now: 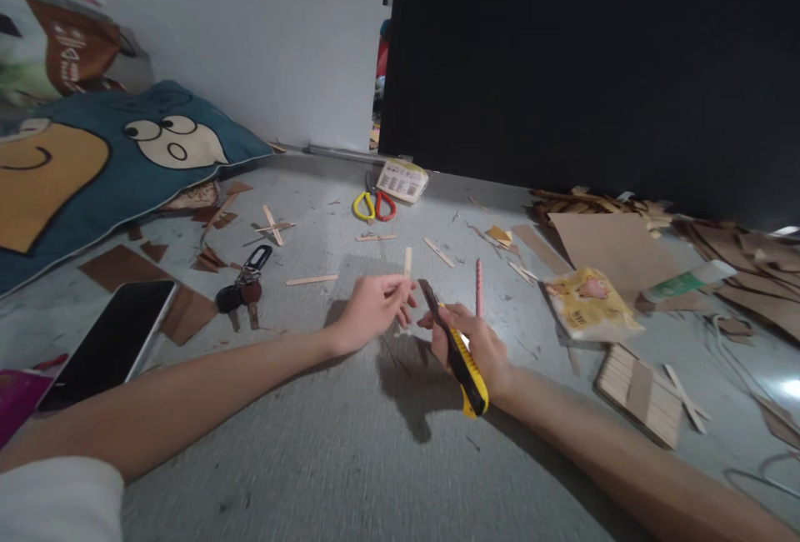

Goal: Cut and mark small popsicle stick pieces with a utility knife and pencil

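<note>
My left hand (373,310) is closed in a pinch on a short wooden craft stick (408,262), whose pale end points away from me above the fingertips. In my right hand (480,348) is a yellow and black utility knife (463,365), its dark blade end directed up and left towards the left fingertips. The two hands are close together but apart, over the grey surface. Just beyond the right hand lies a pink patterned pencil-like rod (479,285). Loose craft sticks (311,280) (439,253) lie around the hands.
Scissors (373,206) with yellow and red handles lie ahead by a small packet (403,181). On the left are a phone (112,342), keys (248,292) and a blue cushion (187,142). To the right are a yellow packet (591,304), bundled craft sticks (638,396), a glue stick (691,280) and cardboard (612,246).
</note>
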Motion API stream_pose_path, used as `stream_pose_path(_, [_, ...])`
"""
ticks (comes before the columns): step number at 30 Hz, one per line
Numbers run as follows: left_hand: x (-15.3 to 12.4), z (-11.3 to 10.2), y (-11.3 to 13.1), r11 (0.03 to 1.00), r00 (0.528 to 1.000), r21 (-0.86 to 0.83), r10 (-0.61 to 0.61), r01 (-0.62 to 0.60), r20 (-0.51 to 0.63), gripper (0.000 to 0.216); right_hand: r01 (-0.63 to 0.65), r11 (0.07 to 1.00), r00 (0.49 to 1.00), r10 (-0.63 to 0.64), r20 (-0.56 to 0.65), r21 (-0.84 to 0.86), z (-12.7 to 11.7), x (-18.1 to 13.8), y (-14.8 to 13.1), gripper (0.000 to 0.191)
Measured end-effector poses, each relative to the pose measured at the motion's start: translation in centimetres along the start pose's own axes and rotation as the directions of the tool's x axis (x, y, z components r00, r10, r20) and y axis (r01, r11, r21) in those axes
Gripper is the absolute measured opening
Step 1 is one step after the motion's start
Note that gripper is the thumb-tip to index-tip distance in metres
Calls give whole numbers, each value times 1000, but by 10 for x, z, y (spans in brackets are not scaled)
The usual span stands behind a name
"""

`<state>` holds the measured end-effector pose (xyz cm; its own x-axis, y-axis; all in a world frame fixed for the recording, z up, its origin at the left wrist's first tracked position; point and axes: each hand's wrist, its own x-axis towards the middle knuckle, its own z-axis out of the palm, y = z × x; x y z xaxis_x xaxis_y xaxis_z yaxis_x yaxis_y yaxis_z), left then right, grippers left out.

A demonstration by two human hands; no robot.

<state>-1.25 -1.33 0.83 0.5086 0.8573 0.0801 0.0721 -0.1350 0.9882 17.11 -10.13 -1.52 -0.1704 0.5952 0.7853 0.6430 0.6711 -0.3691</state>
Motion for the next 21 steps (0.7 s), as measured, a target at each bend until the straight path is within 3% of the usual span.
stream_pose_path(2, [3, -2, -1, 998, 999, -59, -30, 27, -41, 41, 142, 990, 990, -141, 26, -21, -2, -1, 1, 42])
stream_pose_path(4, [4, -2, -1, 997, 999, -78, -27, 24, -32, 42, 195, 981, 980, -194, 40, -24, -2, -2, 3, 43])
stream_pose_path(10, [-1, 1, 4, 997, 998, -78, 33, -29, 58, 44, -61, 996, 998, 59, -30, -60, 7, -3, 2, 29])
stream_pose_path(21, [-4, 2, 1, 997, 995, -3, 78, -78, 57, 41, -102, 994, 995, 103, 6, -31, 4, 1, 1, 24])
